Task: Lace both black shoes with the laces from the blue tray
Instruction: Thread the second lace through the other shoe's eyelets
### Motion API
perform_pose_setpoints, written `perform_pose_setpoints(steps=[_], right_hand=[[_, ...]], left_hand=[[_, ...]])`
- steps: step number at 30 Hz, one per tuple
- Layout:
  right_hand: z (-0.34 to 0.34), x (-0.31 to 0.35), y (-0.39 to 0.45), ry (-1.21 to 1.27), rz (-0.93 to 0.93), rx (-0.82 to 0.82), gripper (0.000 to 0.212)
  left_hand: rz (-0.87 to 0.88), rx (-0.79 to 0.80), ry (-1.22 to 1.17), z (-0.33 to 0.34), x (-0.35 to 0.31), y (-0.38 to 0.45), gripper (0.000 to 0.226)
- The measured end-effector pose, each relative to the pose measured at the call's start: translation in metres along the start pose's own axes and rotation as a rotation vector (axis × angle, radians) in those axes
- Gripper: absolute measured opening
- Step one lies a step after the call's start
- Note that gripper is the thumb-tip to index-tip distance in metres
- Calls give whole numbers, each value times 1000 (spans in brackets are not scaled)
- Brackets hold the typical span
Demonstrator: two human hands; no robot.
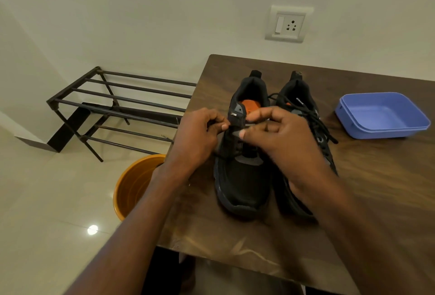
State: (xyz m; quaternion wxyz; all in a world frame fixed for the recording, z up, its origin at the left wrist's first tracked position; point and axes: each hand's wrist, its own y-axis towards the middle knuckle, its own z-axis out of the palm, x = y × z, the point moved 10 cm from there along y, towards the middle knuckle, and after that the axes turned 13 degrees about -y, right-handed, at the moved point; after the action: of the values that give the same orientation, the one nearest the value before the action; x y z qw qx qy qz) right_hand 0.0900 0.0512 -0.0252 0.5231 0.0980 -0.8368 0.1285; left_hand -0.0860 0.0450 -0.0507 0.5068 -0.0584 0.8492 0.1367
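**Both hands working at the left shoe's eyelets**

The left hand (197,139) and right hand (280,139) are pinching at the lacing area of the left shoe (242,153). Just right of it, the right shoe (303,111) is sitting laced. Further right, the tray (381,115) is lying on the table (376,188).

One small label could be read: a grey tab on the tongue of the left black shoe (242,177), at its upper edge just beside the orange insole, carried white letters that looked like "CLYMB", though they were small and soft. The wall socket (289,24) above that shoe bore no readable marking.
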Motion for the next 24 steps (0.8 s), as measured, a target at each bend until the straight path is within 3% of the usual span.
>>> perform_pose_setpoints(steps=[4, 6, 7, 8, 10, 12, 14, 16, 19, 22, 24], right_hand=[[-31, 4, -5, 643, 58, 64, 26], [-58, 9, -4, 756, -20, -2, 16], [-70, 12, -4, 716, -66, -43, 13], [-80, 15, -5, 612, -109, -87, 12], [-90, 25, -10, 303, -190, -146, 15], [-81, 38, -15, 17, -267, -120, 16], [-58, 49, -20, -150, -332, -21, 14], [-50, 54, -22, -159, -353, 8, 12], [-79, 43, -17, -10, -291, -169, 7], [-117, 28, -16, 87, -255, -405, 3], [-122, 25, -16, 72, -257, -439, 4]], left_hand=[[-60, -4, 107, -2, -1, -4, 19], [-78, -38, 251, -5, -6, -8, 8], [-57, -66, 261, -8, -9, -9, 1], [-7, -100, 218, -12, -17, -10, 8], [140, -94, -62, -13, -41, -11, 21], [237, -9, -325, -6, -69, -14, 31], [265, 126, -429, 10, -89, -19, 34], [268, 233, -387, 23, -99, -23, 27], [179, 144, -281, 11, -83, -20, 21], [50, 67, 119, -2, -58, -13, 24], [-30, 66, 355, -4, -44, -12, 18]])
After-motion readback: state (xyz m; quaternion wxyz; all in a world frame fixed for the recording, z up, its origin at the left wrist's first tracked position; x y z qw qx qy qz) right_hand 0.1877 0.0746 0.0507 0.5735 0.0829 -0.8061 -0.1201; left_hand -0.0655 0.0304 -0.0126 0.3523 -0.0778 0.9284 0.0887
